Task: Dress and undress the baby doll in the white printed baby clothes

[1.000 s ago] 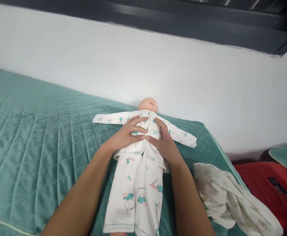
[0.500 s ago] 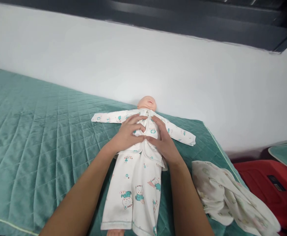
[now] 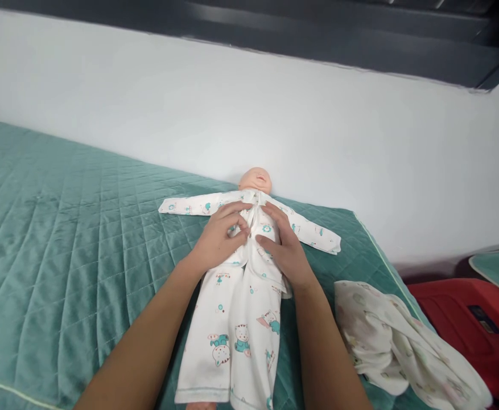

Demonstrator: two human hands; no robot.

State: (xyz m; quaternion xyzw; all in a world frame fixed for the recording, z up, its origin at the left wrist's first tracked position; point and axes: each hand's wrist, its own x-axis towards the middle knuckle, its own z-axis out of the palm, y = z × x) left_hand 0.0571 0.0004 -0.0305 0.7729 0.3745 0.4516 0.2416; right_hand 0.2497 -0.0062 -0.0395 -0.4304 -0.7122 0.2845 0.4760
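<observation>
A baby doll (image 3: 256,180) lies on its back, arms spread, in a white printed shirt (image 3: 313,230) and white trousers (image 3: 251,307) with cartoon animals. Over the middle of its chest, my left hand (image 3: 223,230) pinches the front edge of the shirt between thumb and index finger. My right hand (image 3: 285,245) rests on the other half of the shirt front, its thumb and fingers apart. Between the two hands the front opening shows a narrow gap. Part of the chest is covered by my fingers.
A green quilted cover (image 3: 82,239) lies beneath the doll, against a white wall (image 3: 249,108). To the right sits a crumpled white printed cloth (image 3: 386,336), beside a red case or stool (image 3: 466,324). A dark beam (image 3: 275,34) runs along the top.
My thumbs, which met at the shirt's front opening, have come apart. My right thumb has drawn back to the right, while the left thumb and index finger have closed on the shirt edge.
</observation>
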